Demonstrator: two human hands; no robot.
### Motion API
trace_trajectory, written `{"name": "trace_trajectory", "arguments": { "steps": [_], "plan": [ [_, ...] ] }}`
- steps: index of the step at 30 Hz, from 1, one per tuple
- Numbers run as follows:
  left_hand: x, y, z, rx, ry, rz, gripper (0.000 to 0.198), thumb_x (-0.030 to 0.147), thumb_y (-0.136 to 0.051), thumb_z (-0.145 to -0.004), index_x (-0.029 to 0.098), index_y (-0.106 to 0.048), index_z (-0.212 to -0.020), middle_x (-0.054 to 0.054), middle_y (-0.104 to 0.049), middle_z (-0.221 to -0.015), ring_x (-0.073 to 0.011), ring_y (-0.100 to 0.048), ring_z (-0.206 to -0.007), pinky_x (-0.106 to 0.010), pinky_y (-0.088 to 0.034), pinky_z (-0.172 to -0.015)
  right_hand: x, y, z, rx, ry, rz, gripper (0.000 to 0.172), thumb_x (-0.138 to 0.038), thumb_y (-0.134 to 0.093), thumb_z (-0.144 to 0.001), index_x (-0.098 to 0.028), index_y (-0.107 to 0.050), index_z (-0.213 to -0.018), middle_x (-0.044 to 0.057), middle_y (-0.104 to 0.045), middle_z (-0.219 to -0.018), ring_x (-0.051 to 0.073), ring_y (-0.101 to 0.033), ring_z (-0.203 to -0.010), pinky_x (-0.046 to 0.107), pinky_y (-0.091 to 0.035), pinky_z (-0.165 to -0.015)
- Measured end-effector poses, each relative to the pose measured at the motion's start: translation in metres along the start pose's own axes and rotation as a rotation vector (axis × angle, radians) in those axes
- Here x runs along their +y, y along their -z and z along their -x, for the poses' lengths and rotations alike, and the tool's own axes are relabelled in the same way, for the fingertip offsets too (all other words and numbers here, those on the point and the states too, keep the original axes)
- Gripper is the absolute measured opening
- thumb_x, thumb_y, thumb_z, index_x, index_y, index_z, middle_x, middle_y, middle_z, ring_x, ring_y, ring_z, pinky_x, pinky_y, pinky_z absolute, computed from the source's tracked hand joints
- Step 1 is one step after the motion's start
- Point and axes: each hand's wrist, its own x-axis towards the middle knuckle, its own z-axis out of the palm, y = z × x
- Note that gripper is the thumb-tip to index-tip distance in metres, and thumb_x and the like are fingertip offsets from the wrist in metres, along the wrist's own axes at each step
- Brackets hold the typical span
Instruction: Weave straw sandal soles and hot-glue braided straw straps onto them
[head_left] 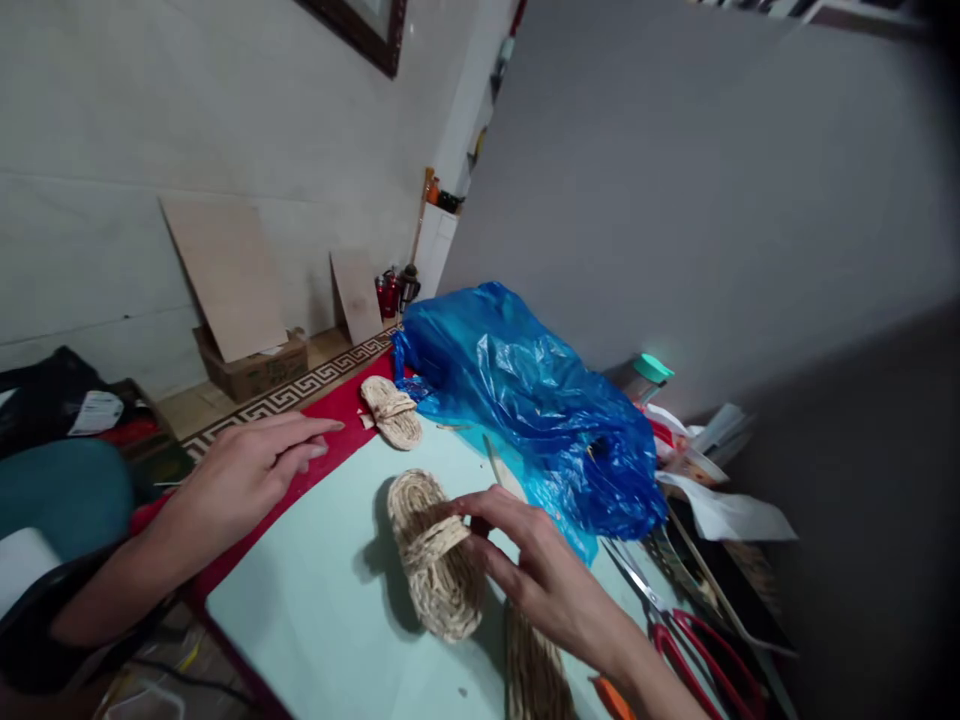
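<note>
A woven straw slipper (435, 590) is just above the pale mat, its shadow falling to the left. The thumb and fingers of my right hand (544, 570) pinch the right side of its strap. My left hand (251, 475) hovers over the table's left edge, fingers stretched out and holding nothing. Beyond it lies a second straw slipper (394, 412), partly on red cloth. A bundle of straw strands (534, 675) sits beneath my right wrist, which hides part of it.
A crumpled blue plastic bag (540, 390) covers the table's far side. Red-handled scissors (660, 605) and an orange object (613, 697) lie at the right. A grey partition (705, 200) rises behind the bag. A teal stool (64, 497) stands left of the table.
</note>
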Motion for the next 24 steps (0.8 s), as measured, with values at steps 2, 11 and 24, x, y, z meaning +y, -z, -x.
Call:
{"name": "trace_trajectory", "arguments": {
  "steps": [2,11,24],
  "plan": [
    [-0.006,0.009,-0.001,0.019,0.026,0.021,0.037,0.041,-0.049,-0.09,0.029,-0.081,-0.103,-0.005,-0.083,-0.104,-0.0307,-0.076,-0.096,-0.036,-0.058,-0.085,-0.002,-0.007,-0.024,-0.034,0.048,0.03,0.023,-0.017,-0.054,-0.103,-0.02,-0.068,-0.121,0.005,-0.073,-0.106,0.019,-0.066,-0.097,0.031,-0.05,-0.086],
    [-0.011,0.025,-0.019,-0.051,0.155,0.129,0.046,0.055,-0.058,-0.086,0.023,-0.079,-0.113,-0.002,-0.076,-0.064,-0.023,-0.067,-0.057,-0.03,-0.052,-0.057,-0.003,-0.032,-0.122,-0.046,0.192,0.124,0.024,-0.009,-0.06,-0.1,-0.016,-0.068,-0.121,0.008,-0.073,-0.122,0.023,-0.067,-0.115,0.043,-0.053,-0.102],
    [-0.021,0.001,-0.079,-0.272,0.22,0.335,0.038,0.048,-0.061,-0.095,0.018,-0.073,-0.115,-0.005,-0.077,-0.093,-0.0208,-0.07,-0.079,-0.035,-0.057,-0.075,0.026,-0.011,-0.063,0.117,-0.086,0.18,0.029,-0.01,-0.051,-0.098,-0.017,-0.069,-0.12,0.011,-0.078,-0.11,0.023,-0.074,-0.091,0.039,-0.057,-0.086]
  ]
}}
